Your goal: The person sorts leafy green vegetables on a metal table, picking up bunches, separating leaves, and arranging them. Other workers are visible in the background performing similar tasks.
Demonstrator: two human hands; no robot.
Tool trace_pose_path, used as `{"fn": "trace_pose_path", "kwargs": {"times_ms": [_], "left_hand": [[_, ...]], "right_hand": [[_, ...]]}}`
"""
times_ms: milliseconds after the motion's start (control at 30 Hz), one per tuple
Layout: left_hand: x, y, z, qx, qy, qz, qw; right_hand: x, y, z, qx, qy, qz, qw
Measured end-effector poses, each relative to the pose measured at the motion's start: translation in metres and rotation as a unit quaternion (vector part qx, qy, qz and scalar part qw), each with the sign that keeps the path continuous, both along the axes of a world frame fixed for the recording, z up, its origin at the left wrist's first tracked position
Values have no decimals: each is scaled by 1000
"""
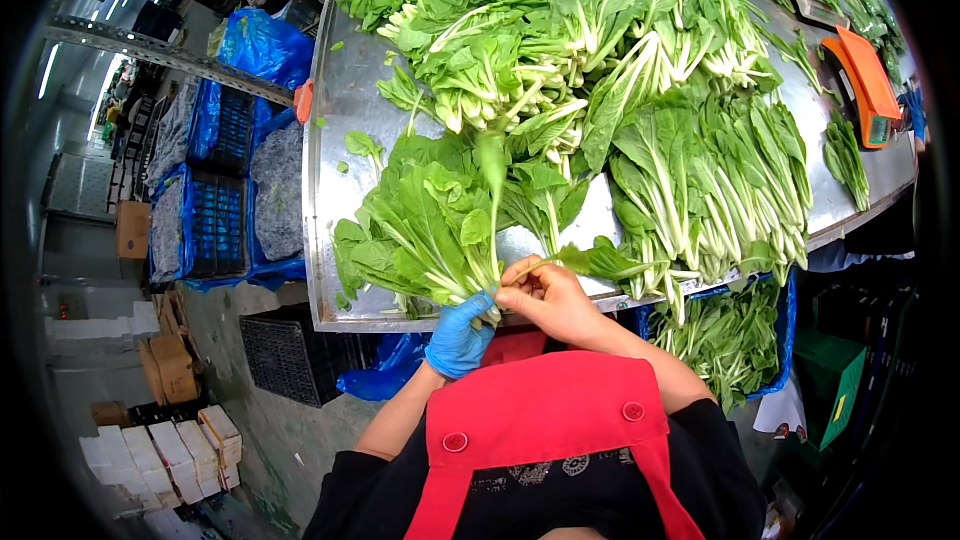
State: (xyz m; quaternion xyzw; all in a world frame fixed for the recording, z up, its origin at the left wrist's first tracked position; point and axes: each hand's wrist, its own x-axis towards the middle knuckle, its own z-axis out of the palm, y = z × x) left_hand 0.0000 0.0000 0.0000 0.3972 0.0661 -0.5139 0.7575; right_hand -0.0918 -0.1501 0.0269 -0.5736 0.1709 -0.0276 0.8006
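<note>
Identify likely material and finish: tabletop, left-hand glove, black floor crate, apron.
Tabletop: metal, probably stainless steel; smooth grey sheet with soft bright reflections.
Blue glove: thin rubbery film, perhaps nitrile; it clings and wrinkles around the fingers.
Black crate: likely moulded plastic, judging by its lattice walls.
Apron: looks like matte red cloth with buttoned straps; fibre can't be told.

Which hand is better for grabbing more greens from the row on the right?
Probably the right hand: it's nearer that row of leafy greens, and the blue-gloved left hand holds a leafy bunch by its stems. It's busy beside those stems, though, so the right may need freeing first.
</note>
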Motion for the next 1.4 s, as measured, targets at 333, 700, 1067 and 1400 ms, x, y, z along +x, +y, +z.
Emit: {"fn": "trace_pose_path", "kwargs": {"times_ms": [333, 700, 1067, 1400], "left_hand": [[-3, -4, 17, 45, -17, 85, 995], [45, 30, 57, -49, -70, 225, 971], [43, 17, 41, -73, 12, 127, 989], [30, -6, 40, -19, -14, 69, 997]], "right_hand": [[5, 15, 5, 19, -28, -110, 993], [32, 17, -1, -432, -3, 2, 902], [-24, -28, -26, -467, 184, -92, 860], [-28, -26, 1, 61, 52, -182, 980]]}}
